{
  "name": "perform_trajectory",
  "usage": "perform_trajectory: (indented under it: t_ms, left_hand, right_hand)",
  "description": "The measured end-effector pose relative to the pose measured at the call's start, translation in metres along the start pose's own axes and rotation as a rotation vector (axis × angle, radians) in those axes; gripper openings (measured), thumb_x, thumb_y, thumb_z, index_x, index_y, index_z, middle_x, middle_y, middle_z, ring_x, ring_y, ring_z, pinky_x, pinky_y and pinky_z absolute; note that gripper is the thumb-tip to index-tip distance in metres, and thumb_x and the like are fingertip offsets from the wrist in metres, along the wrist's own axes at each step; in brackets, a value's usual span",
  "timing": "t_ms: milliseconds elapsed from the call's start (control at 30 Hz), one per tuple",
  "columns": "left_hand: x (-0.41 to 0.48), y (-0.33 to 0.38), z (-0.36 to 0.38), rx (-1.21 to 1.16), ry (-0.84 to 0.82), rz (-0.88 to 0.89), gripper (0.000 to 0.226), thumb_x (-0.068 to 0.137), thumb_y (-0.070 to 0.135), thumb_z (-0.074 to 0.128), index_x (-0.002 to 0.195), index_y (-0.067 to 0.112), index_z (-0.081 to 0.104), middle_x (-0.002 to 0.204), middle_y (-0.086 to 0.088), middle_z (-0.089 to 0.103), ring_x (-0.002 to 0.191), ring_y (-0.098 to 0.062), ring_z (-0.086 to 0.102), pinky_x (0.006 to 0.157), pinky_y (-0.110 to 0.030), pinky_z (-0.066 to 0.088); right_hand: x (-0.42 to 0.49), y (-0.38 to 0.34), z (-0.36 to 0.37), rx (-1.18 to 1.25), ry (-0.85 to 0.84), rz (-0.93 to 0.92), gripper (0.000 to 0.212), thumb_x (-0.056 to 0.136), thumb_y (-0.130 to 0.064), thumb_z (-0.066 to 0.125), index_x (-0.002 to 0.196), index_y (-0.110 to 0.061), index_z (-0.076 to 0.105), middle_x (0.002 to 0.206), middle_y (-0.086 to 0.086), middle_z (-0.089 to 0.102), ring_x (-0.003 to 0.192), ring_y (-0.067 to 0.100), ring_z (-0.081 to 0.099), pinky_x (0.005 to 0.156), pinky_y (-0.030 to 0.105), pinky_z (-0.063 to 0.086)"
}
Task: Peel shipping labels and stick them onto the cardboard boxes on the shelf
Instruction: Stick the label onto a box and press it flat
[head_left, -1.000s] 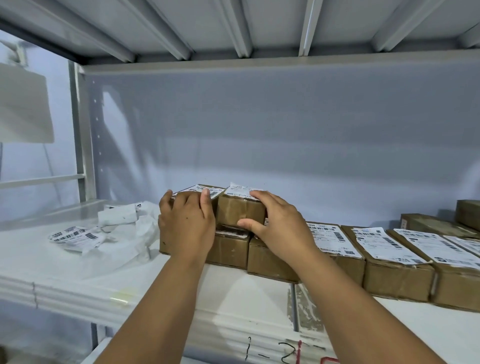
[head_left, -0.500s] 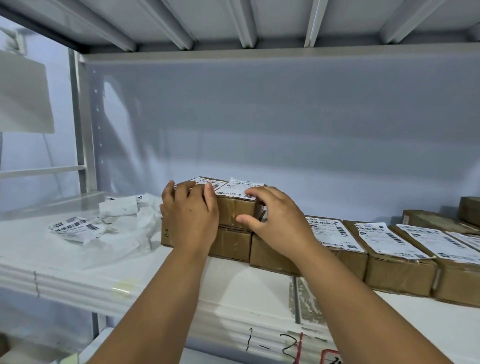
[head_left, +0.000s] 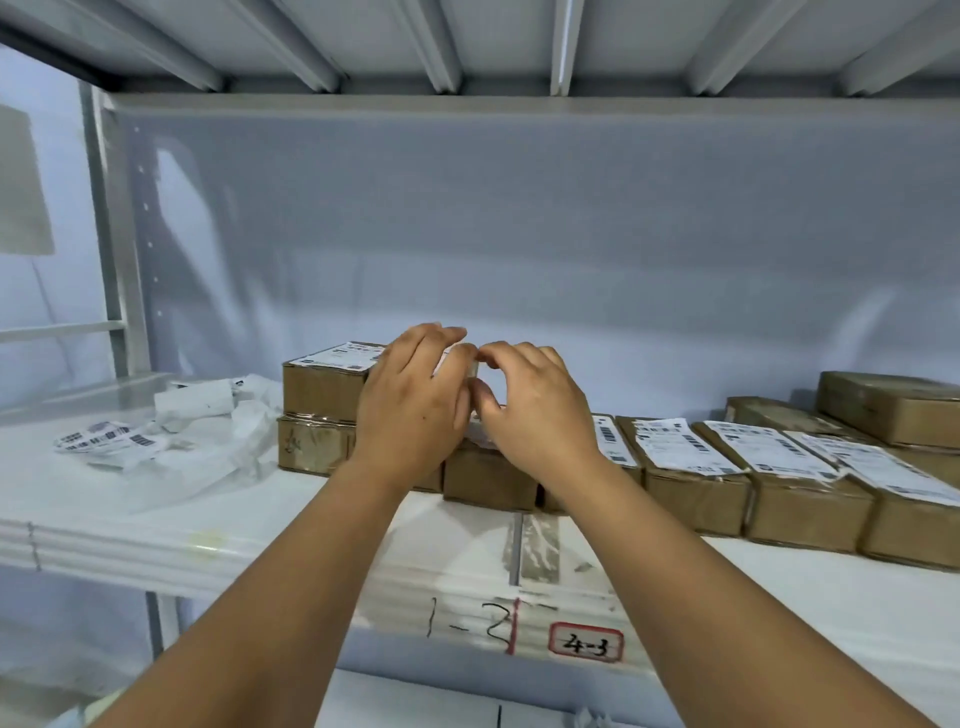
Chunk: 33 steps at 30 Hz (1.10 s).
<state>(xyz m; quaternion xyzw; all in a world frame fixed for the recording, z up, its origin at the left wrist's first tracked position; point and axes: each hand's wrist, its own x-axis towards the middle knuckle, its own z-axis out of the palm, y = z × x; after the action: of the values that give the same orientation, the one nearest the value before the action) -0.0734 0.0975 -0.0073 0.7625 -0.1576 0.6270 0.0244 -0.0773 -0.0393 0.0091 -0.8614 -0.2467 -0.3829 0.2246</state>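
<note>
Both grips unclear: L hand (head_left: 415, 402) & R hand (head_left: 537, 413) partly cover stacked boxes (head_left: 319, 387); label scraps (head_left: 208, 421) left, labelled boxes (head_left: 698, 486) right.

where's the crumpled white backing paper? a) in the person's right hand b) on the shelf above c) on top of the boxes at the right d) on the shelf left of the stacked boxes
d: the crumpled backing paper lies on the shelf just left of the stacked cardboard boxes.
</note>
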Motion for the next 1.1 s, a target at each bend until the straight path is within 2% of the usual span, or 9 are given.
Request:
perform_trajectory:
  t_ms: [167,267,333,500,567,700,867,967,1100]
  left_hand:
    - [0.027,0.055,-0.003,-0.013,-0.276,-0.012,0.036,0.079,0.014,0.041,0.103,0.008,0.067,0.116,-0.01,0.065,0.109,-0.031,0.059,0.083,-0.04,0.051]
    - [0.039,0.099,-0.003,-0.027,-0.52,-0.061,0.042,0.09,0.014,0.044,0.131,0.015,0.051,0.144,-0.004,0.043,0.135,-0.022,0.034,0.099,-0.039,0.039]
    - [0.045,0.128,0.003,-0.013,-0.622,-0.043,0.047,0.092,0.017,0.044,0.138,0.017,0.042,0.149,-0.002,0.036,0.137,-0.02,0.028,0.103,-0.037,0.034]
    - [0.068,0.191,0.018,-0.065,-0.753,-0.047,0.039,0.088,0.01,0.043,0.126,0.012,0.051,0.125,-0.007,0.056,0.114,-0.027,0.049,0.085,-0.035,0.043]
    - [0.076,0.213,0.023,-0.211,-0.819,-0.124,0.035,0.093,0.016,0.041,0.126,0.013,0.052,0.126,-0.009,0.056,0.115,-0.027,0.05,0.09,-0.037,0.046]
    - [0.084,0.248,0.041,-0.417,-0.904,-0.072,0.037,0.1,0.036,0.035,0.129,0.019,0.051,0.13,-0.005,0.056,0.12,-0.023,0.048,0.095,-0.032,0.042]
    - [0.081,0.261,0.063,-0.496,-1.036,-0.067,0.036,0.099,0.039,0.038,0.128,0.024,0.054,0.135,0.001,0.053,0.124,-0.019,0.046,0.097,-0.025,0.035]
    - [0.071,0.261,0.074,-0.583,-1.036,-0.133,0.032,0.098,0.04,0.042,0.119,0.027,0.062,0.128,0.004,0.057,0.12,-0.015,0.049,0.093,-0.023,0.035]
    - [0.067,0.258,0.084,-0.615,-1.024,-0.154,0.029,0.095,0.044,0.045,0.116,0.033,0.062,0.123,0.006,0.055,0.113,-0.01,0.049,0.089,-0.022,0.032]
  right_hand:
    - [-0.015,0.038,-0.04,-0.134,-0.113,0.061,0.037,0.095,-0.033,0.048,0.131,-0.024,0.047,0.127,-0.003,0.055,0.123,0.019,0.039,0.088,0.032,0.041]
    - [-0.027,0.073,-0.065,-0.181,-0.138,0.143,0.037,0.094,-0.031,0.049,0.13,-0.022,0.049,0.125,0.001,0.057,0.123,0.021,0.04,0.088,0.033,0.041]
    - [-0.036,0.1,-0.083,-0.177,-0.132,0.214,0.035,0.093,-0.029,0.051,0.127,-0.021,0.052,0.122,0.003,0.059,0.123,0.023,0.042,0.087,0.033,0.042]
    - [-0.061,0.165,-0.124,-0.162,-0.155,0.355,0.029,0.089,-0.024,0.055,0.118,-0.019,0.06,0.114,0.007,0.063,0.119,0.027,0.047,0.091,0.034,0.044]
    - [-0.069,0.186,-0.141,-0.151,-0.112,0.388,0.026,0.088,-0.021,0.053,0.112,-0.018,0.064,0.111,0.006,0.066,0.115,0.027,0.05,0.093,0.035,0.045]
    - [-0.075,0.219,-0.17,-0.172,-0.011,0.429,0.024,0.088,-0.018,0.051,0.105,-0.014,0.068,0.104,0.007,0.068,0.107,0.027,0.054,0.088,0.032,0.046]
    - [-0.076,0.261,-0.185,-0.213,-0.091,0.613,0.025,0.088,-0.022,0.052,0.109,-0.018,0.066,0.11,0.009,0.067,0.107,0.03,0.057,0.092,0.035,0.048]
    - [-0.074,0.284,-0.186,-0.302,-0.042,0.652,0.03,0.086,-0.028,0.055,0.115,-0.022,0.061,0.123,0.011,0.056,0.122,0.034,0.045,0.097,0.038,0.042]
    - [-0.071,0.306,-0.188,-0.382,0.01,0.724,0.06,0.088,-0.042,0.06,0.14,-0.02,0.04,0.147,0.017,0.026,0.136,0.036,0.021,0.105,0.047,0.033]
